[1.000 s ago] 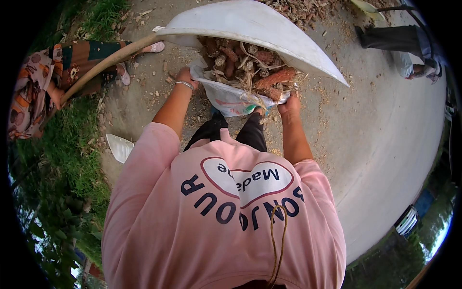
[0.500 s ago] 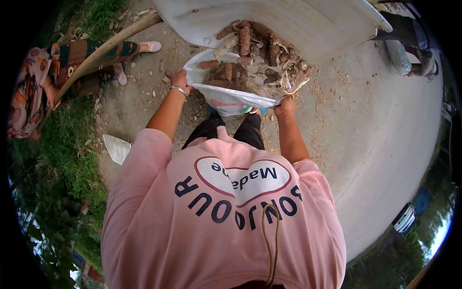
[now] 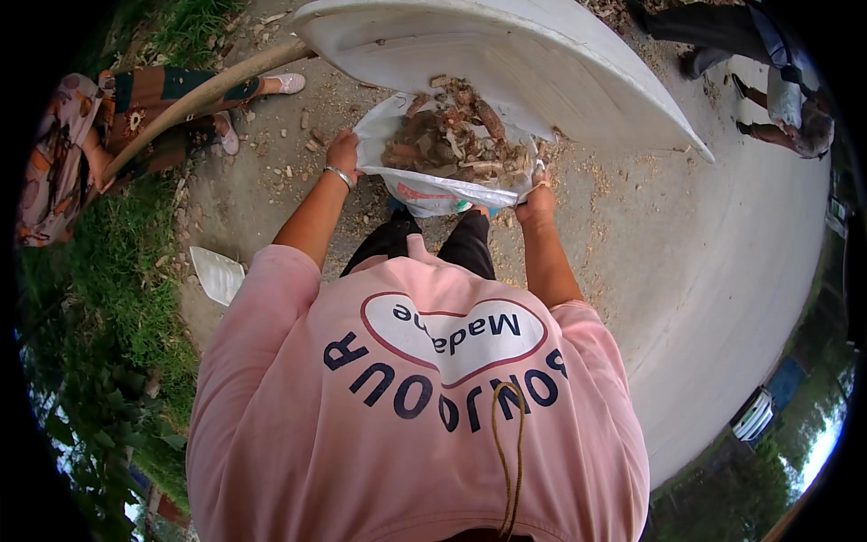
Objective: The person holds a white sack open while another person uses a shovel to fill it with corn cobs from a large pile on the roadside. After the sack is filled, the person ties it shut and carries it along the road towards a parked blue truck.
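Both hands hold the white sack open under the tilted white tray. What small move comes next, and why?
Probably keep the sack mouth spread: left hand and right hand grip its rim, brown peelings lie inside, and the tray sits tilted over it.

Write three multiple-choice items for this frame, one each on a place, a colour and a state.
1. Where is the big white tray relative to the white sack?
A. Tilted over the sack's mouth
B. Flat on the grass
C. Under the sack

2. What colour is the person's shirt?
A. Green
B. Pink
C. Black

3. How is the sack's mouth?
A. Tied shut
B. Folded flat
C. Held open, brown root pieces inside

Answers:
1 A, the tray's edge slopes down into the sack opening.
2 B, the shirt across the lower picture is pink.
3 C, the left hand and right hand each have a grip on the rim at opposite sides, with the pieces visible between them.
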A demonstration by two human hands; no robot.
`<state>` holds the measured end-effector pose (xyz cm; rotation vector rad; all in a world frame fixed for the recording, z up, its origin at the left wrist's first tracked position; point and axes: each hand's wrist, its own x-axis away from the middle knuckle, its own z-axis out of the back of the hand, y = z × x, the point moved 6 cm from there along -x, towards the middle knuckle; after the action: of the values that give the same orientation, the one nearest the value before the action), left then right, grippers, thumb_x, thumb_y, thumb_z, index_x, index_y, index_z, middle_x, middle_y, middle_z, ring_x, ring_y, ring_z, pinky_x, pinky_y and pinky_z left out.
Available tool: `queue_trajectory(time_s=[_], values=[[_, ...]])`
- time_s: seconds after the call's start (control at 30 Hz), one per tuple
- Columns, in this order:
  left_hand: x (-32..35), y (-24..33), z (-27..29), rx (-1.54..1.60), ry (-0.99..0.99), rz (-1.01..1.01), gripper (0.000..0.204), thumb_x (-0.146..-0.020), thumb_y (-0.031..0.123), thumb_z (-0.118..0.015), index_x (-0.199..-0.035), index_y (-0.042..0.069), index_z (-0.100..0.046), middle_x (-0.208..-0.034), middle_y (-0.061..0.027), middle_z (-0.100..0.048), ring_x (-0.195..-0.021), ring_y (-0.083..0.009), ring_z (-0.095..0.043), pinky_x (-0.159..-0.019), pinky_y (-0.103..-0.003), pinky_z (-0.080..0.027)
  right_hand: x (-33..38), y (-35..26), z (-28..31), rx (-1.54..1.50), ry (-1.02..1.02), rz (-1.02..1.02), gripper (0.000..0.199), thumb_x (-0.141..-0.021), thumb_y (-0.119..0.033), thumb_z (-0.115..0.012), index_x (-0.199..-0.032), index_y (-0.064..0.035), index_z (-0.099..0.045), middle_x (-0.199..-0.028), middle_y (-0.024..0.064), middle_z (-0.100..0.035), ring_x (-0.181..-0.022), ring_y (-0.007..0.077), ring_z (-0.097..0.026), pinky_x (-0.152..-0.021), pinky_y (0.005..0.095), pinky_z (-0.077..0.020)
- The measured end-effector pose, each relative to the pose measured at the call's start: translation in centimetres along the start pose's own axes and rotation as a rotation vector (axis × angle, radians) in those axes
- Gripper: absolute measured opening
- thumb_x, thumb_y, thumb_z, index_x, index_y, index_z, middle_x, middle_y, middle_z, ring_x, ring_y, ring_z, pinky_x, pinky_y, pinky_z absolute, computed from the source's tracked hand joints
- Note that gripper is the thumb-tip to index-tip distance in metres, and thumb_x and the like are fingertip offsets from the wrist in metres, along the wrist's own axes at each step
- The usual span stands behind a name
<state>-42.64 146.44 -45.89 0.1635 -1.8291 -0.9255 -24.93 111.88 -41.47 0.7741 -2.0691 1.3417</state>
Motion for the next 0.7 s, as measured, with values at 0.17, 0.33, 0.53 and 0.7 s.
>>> queue_trajectory(time_s=[0.17, 0.33, 0.53, 0.7], values=[[0.4, 0.3, -0.7, -0.042, -0.057, 0.004, 0.025, -0.08, 0.017, -0.043, -0.104, 0.009, -0.049, -0.091, -0.0076, -0.056, -0.074, -0.0203, -0.057, -0.05, -0.037, -0.046, 0.6, -0.4, -0.8, 0.029, 0.022, 0.036, 0.025, -0.088, -0.016, -0.037, -0.11, -0.0072, -0.042, -0.102, 0.0095, -0.051, -0.092, 0.0247, -0.051, -0.081, 0.0407, -0.0433], [0.5, 1.0, -0.8, -0.02, 0.023, -0.019, 0.028, -0.081, 0.017, -0.043, -0.107, 0.007, -0.048, -0.09, -0.0091, -0.057, -0.073, -0.0202, -0.058, -0.051, -0.034, -0.047, -0.7, -0.6, -0.4, 0.112, -0.026, 0.064, 0.03, -0.088, -0.017, -0.035, -0.118, -0.0113, -0.039, -0.108, 0.0098, -0.05, -0.095, 0.0274, -0.051, -0.08, 0.0455, -0.0432], [1.5, 1.0, -1.0, -0.03, 0.037, -0.034, 0.025, -0.084, 0.017, -0.046, -0.103, 0.002, -0.05, -0.092, -0.0084, -0.058, -0.079, -0.0187, -0.058, -0.064, -0.031, -0.047, 1.7, -2.2, -2.1, 0.109, 0.05, 0.061, 0.029, -0.087, -0.017, -0.04, -0.113, -0.0054, -0.043, -0.105, 0.0099, -0.051, -0.094, 0.0253, -0.052, -0.083, 0.0391, -0.0419], [4.4, 1.4, -2.8, -0.265, -0.071, -0.071, 0.028, -0.08, 0.016, -0.057, -0.103, 0.0, -0.053, -0.092, -0.0082, -0.059, -0.078, -0.016, -0.058, -0.069, -0.03, -0.046, 1.7, -3.1, -0.8, 0.092, 0.083, 0.006, 0.028, -0.084, -0.017, -0.048, -0.106, 0.0008, -0.048, -0.098, 0.0116, -0.055, -0.089, 0.025, -0.054, -0.08, 0.0372, -0.0428]])
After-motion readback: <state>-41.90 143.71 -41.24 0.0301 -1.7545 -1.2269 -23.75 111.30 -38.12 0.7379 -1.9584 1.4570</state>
